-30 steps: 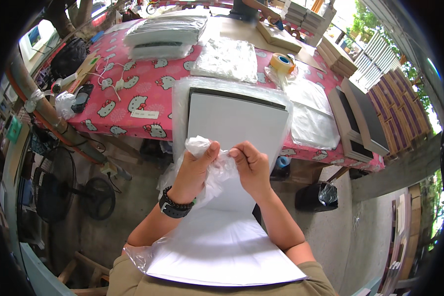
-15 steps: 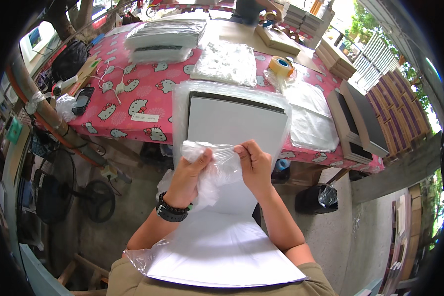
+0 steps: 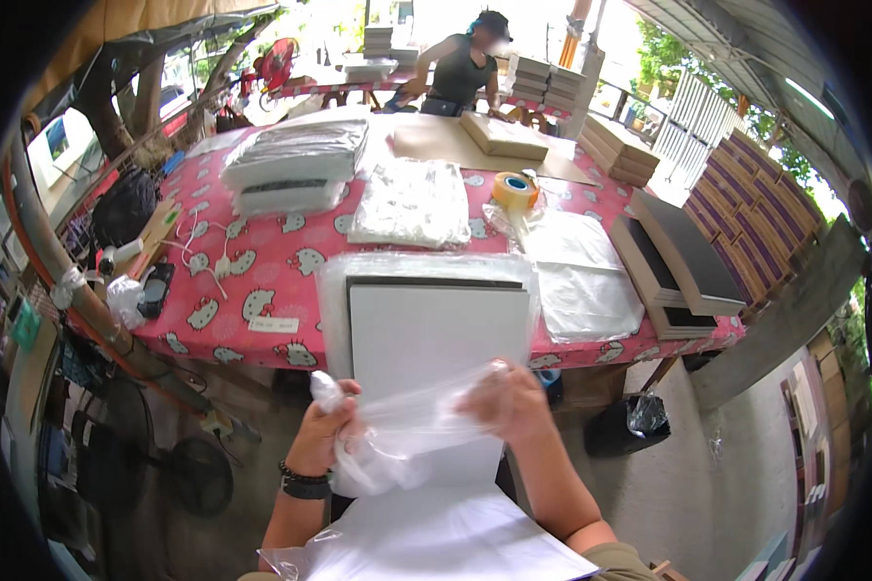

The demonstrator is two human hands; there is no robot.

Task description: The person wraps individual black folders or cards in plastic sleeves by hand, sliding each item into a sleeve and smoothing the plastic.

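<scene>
A crumpled clear plastic bag or film is stretched between my hands in front of my body. My left hand is closed round its bunched end, with a loose fold hanging below. My right hand, smeared by motion, grips the other end. Just beyond them, a stack of pale grey boards with a dark layer lies on clear plastic wrapping and juts over the table's near edge. White sheets, partly in clear plastic, lie close against my body.
On the pink patterned table are plastic-wrapped stacks, a pile of clear bags, a tape roll, flat plastic sheets and dark-topped boxes. Beyond it stands a person. A black bin and fan flank me.
My hands have moved apart, pulling the plastic out wider between them. The view has tilted up, bringing the person at the far side more fully into sight.
</scene>
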